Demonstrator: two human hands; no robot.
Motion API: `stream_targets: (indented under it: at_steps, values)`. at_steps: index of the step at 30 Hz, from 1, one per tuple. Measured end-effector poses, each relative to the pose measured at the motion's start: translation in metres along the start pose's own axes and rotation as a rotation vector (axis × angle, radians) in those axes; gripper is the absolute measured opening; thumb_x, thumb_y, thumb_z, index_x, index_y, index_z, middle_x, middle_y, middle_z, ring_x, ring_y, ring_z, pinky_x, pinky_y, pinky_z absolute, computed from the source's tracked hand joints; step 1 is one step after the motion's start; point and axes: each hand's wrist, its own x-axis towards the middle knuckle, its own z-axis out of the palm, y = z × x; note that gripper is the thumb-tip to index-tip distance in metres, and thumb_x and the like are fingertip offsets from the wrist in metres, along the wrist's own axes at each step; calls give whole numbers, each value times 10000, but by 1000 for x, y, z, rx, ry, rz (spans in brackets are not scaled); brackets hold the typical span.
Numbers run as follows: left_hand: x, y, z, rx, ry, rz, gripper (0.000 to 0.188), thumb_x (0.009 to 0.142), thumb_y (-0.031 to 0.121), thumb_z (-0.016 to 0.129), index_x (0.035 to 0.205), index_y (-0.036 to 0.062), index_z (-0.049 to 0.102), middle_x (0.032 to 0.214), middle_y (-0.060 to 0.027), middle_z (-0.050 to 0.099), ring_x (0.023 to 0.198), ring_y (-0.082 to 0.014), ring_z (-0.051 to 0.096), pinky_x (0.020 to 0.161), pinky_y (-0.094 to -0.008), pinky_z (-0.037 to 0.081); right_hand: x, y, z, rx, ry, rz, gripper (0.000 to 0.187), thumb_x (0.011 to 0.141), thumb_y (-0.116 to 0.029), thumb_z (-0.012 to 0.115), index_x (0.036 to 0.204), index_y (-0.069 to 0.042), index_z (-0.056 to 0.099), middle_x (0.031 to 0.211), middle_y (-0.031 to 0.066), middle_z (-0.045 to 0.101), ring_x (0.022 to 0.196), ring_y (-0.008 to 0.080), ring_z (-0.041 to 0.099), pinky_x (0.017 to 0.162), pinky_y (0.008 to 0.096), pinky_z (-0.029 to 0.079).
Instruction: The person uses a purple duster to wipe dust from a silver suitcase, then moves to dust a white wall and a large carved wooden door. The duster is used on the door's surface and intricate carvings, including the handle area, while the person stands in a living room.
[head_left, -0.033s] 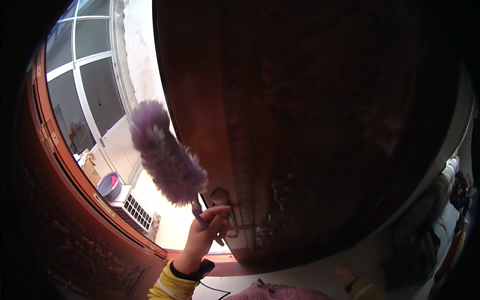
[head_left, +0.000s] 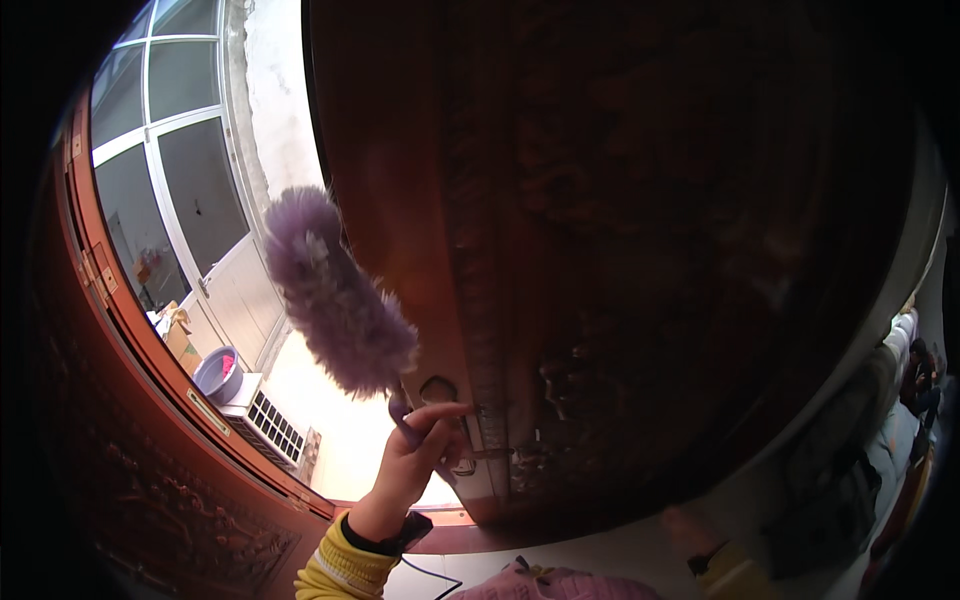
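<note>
A fluffy purple duster is held upright by its thin purple handle in my left hand, its head leaning to the left. My left fingers are closed round the handle, with the index finger stretched toward the dark door. Beside that hand is the metal handle of the carved dark wooden door; whether the fingers touch it I cannot tell. The duster's head stands just by the door's left edge. Low on the right, my right hand hangs in shadow near the door's bottom, too dim and blurred to read its fingers.
A reddish-brown door frame curves along the left. Through the opening are a white-framed glass door, a purple basin and a white outdoor air-conditioner unit. A person sits at the far right.
My left hand and the duster have shifted slightly upward and to the right. My right hand has moved a little up and to the left.
</note>
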Motion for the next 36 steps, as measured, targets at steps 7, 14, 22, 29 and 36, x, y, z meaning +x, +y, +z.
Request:
stream_targets:
  at_steps: [7, 14, 22, 29, 36]
  values:
    - [69, 28, 97, 39, -242, 68, 358, 1104, 227, 458, 1340, -10, 587, 1113, -111, 679, 1021, -193, 647, 913, -320, 516, 13, -210, 248, -507, -365, -982, 395, 1007, -68, 630, 1375, -16, 496, 1279, 91, 626, 1021, 152, 675, 890, 301, 566]
    - [95, 65, 151, 74, -355, 62, 540, 1095, 397, 469, 1496, 37, 435, 1373, -101, 585, 1249, -196, 565, 1004, -329, 494, -17, -278, 305, -641, 38, -1142, 339, 1028, -89, 548, 1361, -28, 534, 1106, 136, 679, 918, 262, 696, 790, 373, 548]
    - [136, 105, 84, 208, 91, 457, 589, 1081, 357, 517, 1534, 10, 372, 1466, -135, 518, 1356, -240, 496, 1102, -380, 418, -7, -447, 236, -620, 666, -1490, 459, 1058, -163, 482, 1506, -66, 479, 1228, 180, 669, 982, 292, 682, 854, 382, 532]
    - [154, 96, 21, 378, 446, 634, 527, 1078, 337, 500, 1459, -27, 487, 1462, -204, 508, 1362, -300, 479, 1151, -373, 363, 6, -552, 218, -304, 850, -1601, 432, 1066, -221, 482, 1483, -111, 521, 1374, 192, 618, 1255, 315, 600, 1043, 400, 468]
    - [142, 74, 13, 590, 631, 724, 565, 1102, 323, 402, 1524, -50, 361, 1556, -246, 381, 1465, -358, 338, 1228, -406, 250, 53, -452, 319, -1060, 303, -1889, 427, 975, -116, 634, 1396, -180, 606, 1176, 206, 655, 995, 374, 665, 807, 419, 548]
